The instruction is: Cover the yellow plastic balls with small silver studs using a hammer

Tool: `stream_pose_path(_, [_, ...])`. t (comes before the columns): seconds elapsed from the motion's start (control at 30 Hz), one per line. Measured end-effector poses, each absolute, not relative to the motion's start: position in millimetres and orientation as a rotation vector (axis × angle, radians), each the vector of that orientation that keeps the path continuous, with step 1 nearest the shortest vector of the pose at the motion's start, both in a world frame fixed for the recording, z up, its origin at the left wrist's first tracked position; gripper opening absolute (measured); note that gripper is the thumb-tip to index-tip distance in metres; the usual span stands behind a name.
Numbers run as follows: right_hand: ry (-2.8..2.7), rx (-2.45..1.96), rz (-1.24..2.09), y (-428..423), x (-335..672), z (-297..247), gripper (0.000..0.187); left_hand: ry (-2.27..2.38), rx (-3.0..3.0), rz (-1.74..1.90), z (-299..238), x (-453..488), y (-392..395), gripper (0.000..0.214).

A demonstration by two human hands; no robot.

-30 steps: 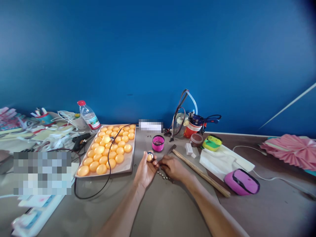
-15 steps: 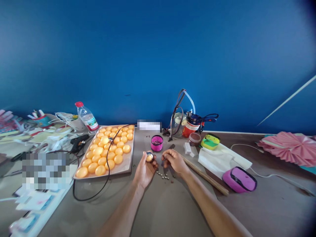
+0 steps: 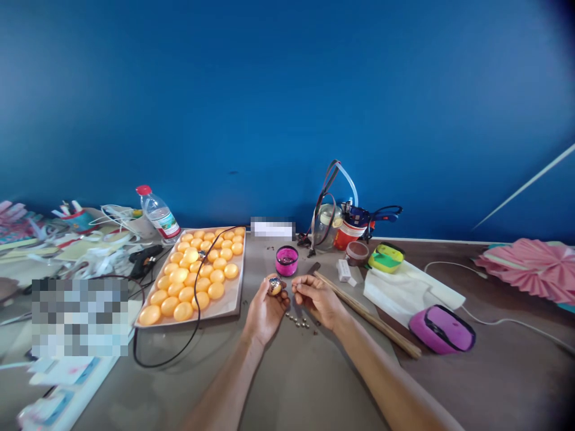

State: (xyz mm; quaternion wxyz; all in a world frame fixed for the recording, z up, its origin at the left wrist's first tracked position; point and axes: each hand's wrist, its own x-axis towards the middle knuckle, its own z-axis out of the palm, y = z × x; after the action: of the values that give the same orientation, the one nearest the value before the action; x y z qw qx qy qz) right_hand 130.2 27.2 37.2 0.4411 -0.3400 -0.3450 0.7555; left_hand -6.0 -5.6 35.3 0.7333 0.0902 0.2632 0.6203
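In my left hand (image 3: pixel 263 311) is a small ball (image 3: pixel 274 287), orange-yellow with shiny silvery pieces over part of it. The fingers and thumb are closed round it. My right hand (image 3: pixel 318 299) is just to the right, apart from the ball, with thumb and index finger pinched together; whatever lies between the tips is too small to make out. Below the hands, several small shiny beads (image 3: pixel 297 322) lie loose on the table. Behind the ball stands a pink round container (image 3: pixel 286 261) with a dark rim and small bits inside.
To the left, a shallow tray (image 3: pixel 241 269) holds several orange balls, crossed by a black cable (image 3: pixel 197 317). A wooden stick (image 3: pixel 368 316), white cloth (image 3: pixel 415 294), purple pouch-like item (image 3: pixel 441 329) and white box (image 3: pixel 344 270) lie right. A bottle (image 3: pixel 162 220) and glue gun (image 3: pixel 146 258) stand among clutter.
My right hand has risen slightly and its pinched fingertips have come closer to the ball. The ball has turned in my left hand, showing more of its silvery side.
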Motion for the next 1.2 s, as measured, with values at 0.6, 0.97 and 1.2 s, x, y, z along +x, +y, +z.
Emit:
stream_pose_path(0.6, [-1.281, -0.993, 1.564, 18.5, 117.6, 32.6, 0.009, 0.555, 0.399, 1.366, 29.8, 2.8, -8.9, 0.018])
stream_pose_path(0.97, [-1.265, -0.963, 1.602, 18.4, 117.2, 34.8, 0.006, 0.596, 0.454, 1.363, 32.0, 5.0, -10.9, 0.021])
stream_pose_path(1.2, [-1.324, -0.986, 1.602, 20.7, 121.1, 33.2, 0.007, 0.631, 0.49, 1.387, 31.4, 6.2, -12.7, 0.019])
